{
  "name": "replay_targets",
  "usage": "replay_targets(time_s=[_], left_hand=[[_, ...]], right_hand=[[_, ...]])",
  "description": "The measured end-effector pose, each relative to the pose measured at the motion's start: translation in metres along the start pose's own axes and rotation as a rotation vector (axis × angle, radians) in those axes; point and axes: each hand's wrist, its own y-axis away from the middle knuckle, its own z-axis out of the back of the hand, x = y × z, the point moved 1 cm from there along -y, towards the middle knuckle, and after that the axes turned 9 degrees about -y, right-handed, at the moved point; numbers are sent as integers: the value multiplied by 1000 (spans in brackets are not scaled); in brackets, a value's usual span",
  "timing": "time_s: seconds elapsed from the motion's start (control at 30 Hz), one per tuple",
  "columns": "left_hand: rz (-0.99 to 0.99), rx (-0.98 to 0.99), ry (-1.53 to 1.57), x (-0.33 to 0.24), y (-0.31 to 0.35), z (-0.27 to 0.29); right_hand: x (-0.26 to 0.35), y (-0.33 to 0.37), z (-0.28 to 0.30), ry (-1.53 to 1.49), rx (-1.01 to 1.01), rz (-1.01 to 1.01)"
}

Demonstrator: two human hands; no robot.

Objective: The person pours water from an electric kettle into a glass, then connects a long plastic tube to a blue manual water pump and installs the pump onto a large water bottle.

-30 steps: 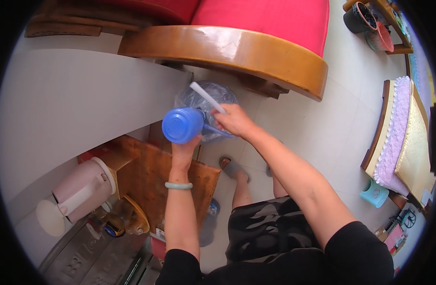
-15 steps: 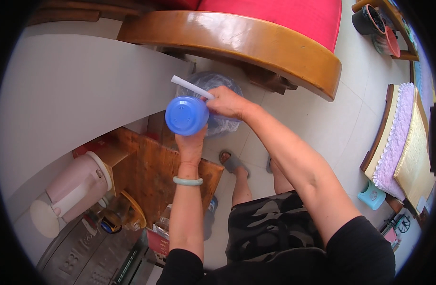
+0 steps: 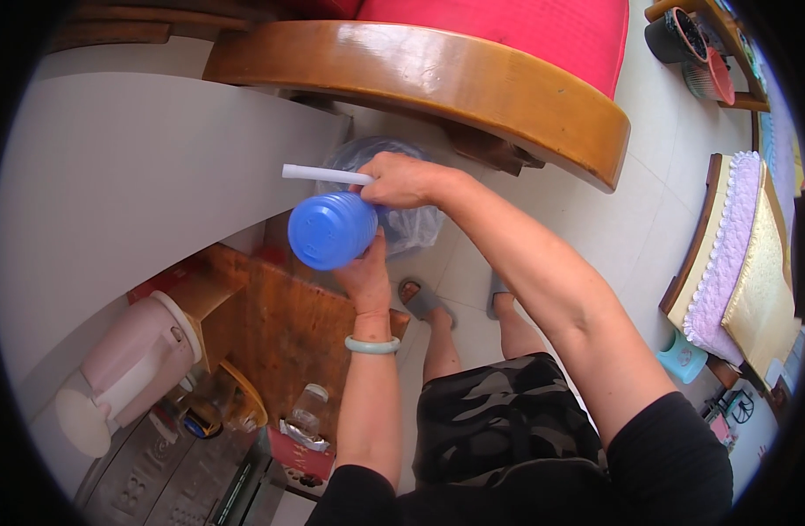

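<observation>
A blue, round, ribbed plastic container (image 3: 328, 232) is held tilted, its flat closed end facing up toward me. My left hand (image 3: 365, 276), with a pale bangle on the wrist, grips it from below; some of its fingers are hidden behind it. At the container's far right side, my right hand (image 3: 402, 182) is closed around a white tube (image 3: 319, 173), which sticks out to the left. Whether the tube joins the container cannot be seen. Under both hands stands a bin lined with a clear plastic bag (image 3: 420, 230).
A wooden bench with a red cushion (image 3: 499, 39) curves across the far side. Left lies a grey surface (image 3: 183, 149); nearer are a wooden table (image 3: 284, 324), a pink-white kettle (image 3: 135, 351) and a glass jar (image 3: 310, 405). A cushioned chair (image 3: 726, 263) stands at the right.
The blue container has moved left and toward me, tilting so its ribbed side shows. The white tube has swung closer to level. My left forearm has shifted right, uncovering the glass jar.
</observation>
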Motion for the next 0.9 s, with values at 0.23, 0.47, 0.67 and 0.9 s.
replay_targets(time_s=[0.23, 0.47, 0.67, 0.9], left_hand=[[18, 8, 21, 6, 1, 1], [-33, 105, -46, 12, -10, 8], [-210, 268, -401, 9, -27, 20], [-208, -28, -365, -12, -12, 16]], right_hand=[[-1, -3, 2, 6, 40, 1], [-5, -1, 4, -151, 96, -29], [-10, -3, 0, -109, -4, -4], [39, -24, 9, 147, 157, 83]])
